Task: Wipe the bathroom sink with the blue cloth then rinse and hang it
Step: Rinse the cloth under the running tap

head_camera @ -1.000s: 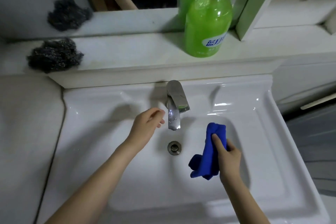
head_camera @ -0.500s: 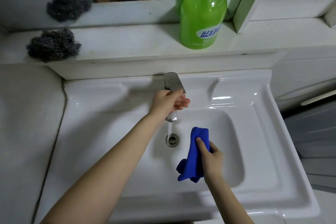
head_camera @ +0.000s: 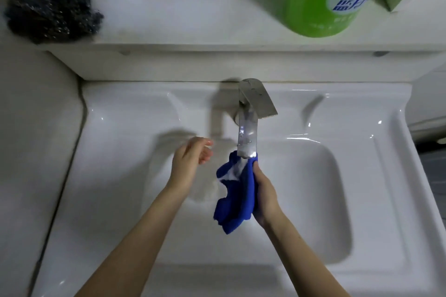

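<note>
the right hand grips the cloth along its right edge, fingers wrapped round the bunched fabric, with its top fold held right under the spout of the tap. water shows as a pale streak running over the upper part of the cloth, so this looks like the rinse step. the cloth hangs over the middle of the sink, its long axis running from the spout back toward the person, the loose end drooping free. the left hand holds nothing, its fingers loosely curled; it sits just left of the cloth, apart from it, level with the wet top. for rubbing or wringing, the free hand only needs to move rightward to the cloth's open left side, which faces it; the lower tail lies nearer the right wrist.
</note>
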Demonstrator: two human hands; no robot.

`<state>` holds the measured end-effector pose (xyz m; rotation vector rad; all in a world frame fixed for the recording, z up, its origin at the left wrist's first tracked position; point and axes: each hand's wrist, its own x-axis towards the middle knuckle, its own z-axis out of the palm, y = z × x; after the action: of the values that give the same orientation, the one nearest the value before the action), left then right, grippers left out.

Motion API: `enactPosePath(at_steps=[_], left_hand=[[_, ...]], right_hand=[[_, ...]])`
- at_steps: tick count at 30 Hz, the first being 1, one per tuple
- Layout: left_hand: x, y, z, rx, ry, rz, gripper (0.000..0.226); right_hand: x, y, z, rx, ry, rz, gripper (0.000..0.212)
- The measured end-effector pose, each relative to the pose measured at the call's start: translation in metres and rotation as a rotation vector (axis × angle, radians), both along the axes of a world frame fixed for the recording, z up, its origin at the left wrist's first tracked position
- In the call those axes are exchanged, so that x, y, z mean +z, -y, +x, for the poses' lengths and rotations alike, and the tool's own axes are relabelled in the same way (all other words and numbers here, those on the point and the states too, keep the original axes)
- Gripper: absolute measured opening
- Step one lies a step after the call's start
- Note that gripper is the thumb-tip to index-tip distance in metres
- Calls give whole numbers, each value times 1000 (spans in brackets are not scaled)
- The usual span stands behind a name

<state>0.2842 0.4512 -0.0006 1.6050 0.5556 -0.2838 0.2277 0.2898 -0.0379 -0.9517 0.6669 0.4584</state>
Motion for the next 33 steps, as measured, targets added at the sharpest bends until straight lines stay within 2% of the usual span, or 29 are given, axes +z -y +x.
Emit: enactPosePath(at_steps=[1, 3, 5, 6, 8, 11, 12, 14, 16, 21, 24, 26, 29, 30, 33], left_hand=[[-17, 1, -3, -47, -122, -23, 24], [-41, 7, -12, -196, -296, -201, 23], [-56, 14, -21, -279, -270, -404, 28], [-58, 19, -23, -262, -240, -415, 26], [-61, 25, -22, -120, -206, -279, 23], [-64, 29, -19, 22, -133, -58, 27], [-63, 29, -18, 15, -96, 18, 28], [-59, 27, -17, -64, -69, 164, 32], [-54, 23, -17, -140, -92, 197, 36], [-48, 1, -18, -168, -179, -120, 19], [-55, -8, -19, -258, -194, -301, 37], [-60, -19, -19, -411, -234, -340, 48], [-59, -26, -16, -622, -325, -281, 44], [-60, -21, -15, -589, -346, -264, 43], [-70, 13, -16, -297, -324, -249, 42]], right_hand=[[-6, -6, 2, -25, -23, 83, 44], [-17, -18, 6, -43, -38, 210, 46], [-23, -27, 9, -45, -85, 251, 37], [-25, -29, 11, -50, -101, 258, 30], [-27, -30, 12, -61, -121, 257, 35], [-23, -18, 3, 49, -104, 281, 61], [-22, -13, 0, 111, -72, 239, 62], [-19, -2, -8, 224, 15, 107, 47], [-19, 8, -12, 298, 72, -19, 32], [-14, 33, -13, 196, 43, -144, 32], [-17, 37, -5, 154, 91, -383, 32], [-18, 36, -1, 170, 149, -492, 26], [-12, 36, 8, 196, 233, -518, 17], [-9, 34, 11, 198, 266, -520, 17], [-6, 8, 5, 228, 328, -568, 19]])
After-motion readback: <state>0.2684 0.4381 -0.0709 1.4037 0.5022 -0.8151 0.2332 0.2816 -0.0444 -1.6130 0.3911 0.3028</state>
